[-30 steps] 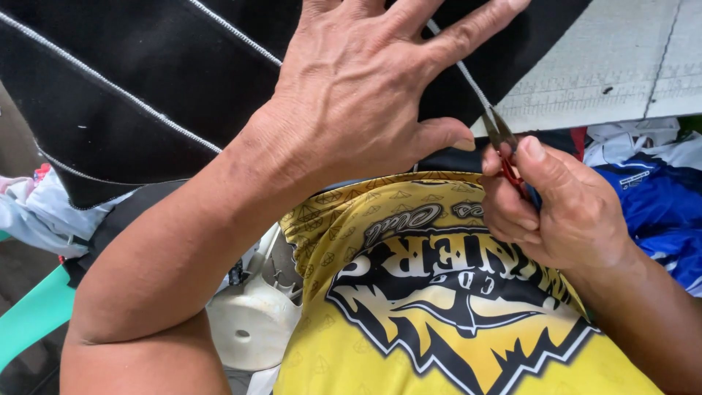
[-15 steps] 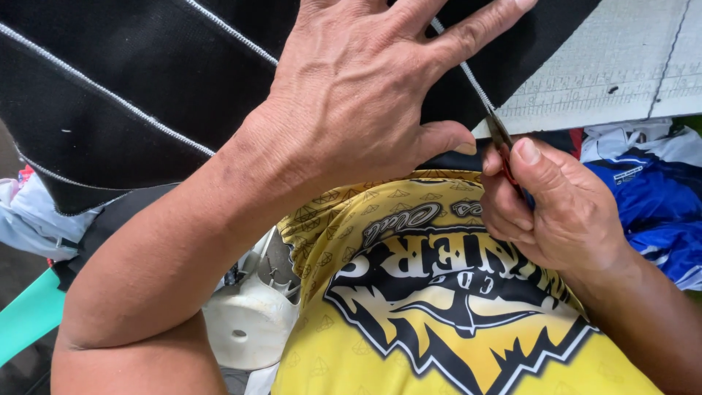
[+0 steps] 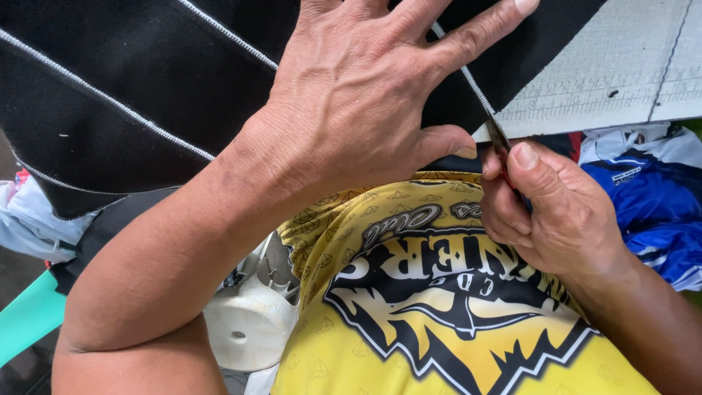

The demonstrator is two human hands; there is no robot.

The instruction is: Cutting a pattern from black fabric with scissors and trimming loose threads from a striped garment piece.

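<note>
Two hands share one seam. Your left hand (image 3: 365,95) lies flat, fingers spread, on the black knit fabric with thin white piping stripes (image 3: 124,95), pressing it against the pale grey cutting mat with printed ruler marks (image 3: 621,80) so that the cloth stays taut and does not creep. Your right hand (image 3: 563,219), nearer and to the right, is closed around a small dark-bladed cutting tool with a red handle (image 3: 500,143), thumb on top; the tip meets the white piping just at the fabric's right edge, beside your left thumb. Whether the blades are parted cannot be told, since the fingers hide most of the tool. Holding the cloth right next to the tip keeps the stripe stretched where the blade bites. Below, your yellow printed jersey with black and white graphics (image 3: 439,314) fills the near field. A white plastic object (image 3: 245,314) sits near left, and blue and white garments (image 3: 651,205) lie heaped at right.
</note>
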